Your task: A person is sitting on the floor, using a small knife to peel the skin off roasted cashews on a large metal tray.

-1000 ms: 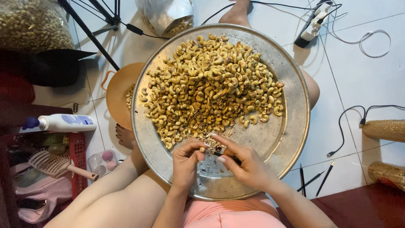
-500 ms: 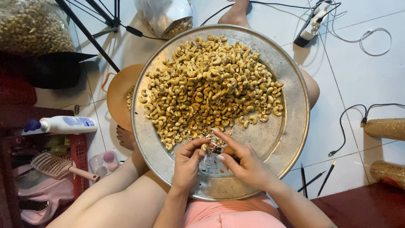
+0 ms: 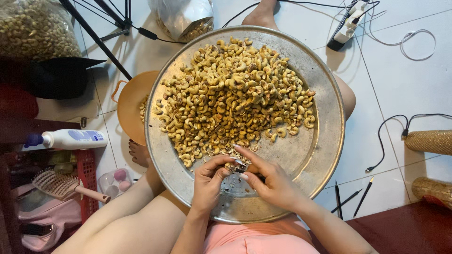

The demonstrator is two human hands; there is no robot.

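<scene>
Both hands meet over the near rim of the round metal tray [image 3: 325,141] — left hand [image 3: 209,183] and right hand [image 3: 273,181] pinched together on one small cashew piece [image 3: 238,165] — just below the heaped cashews [image 3: 230,94].

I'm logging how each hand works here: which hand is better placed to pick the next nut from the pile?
Probably the left. The right hand grips the small blade, so it looks occupied, while the left hand only pinches the nut being worked. Both sit at the near edge of the nuts on the tray.
</scene>
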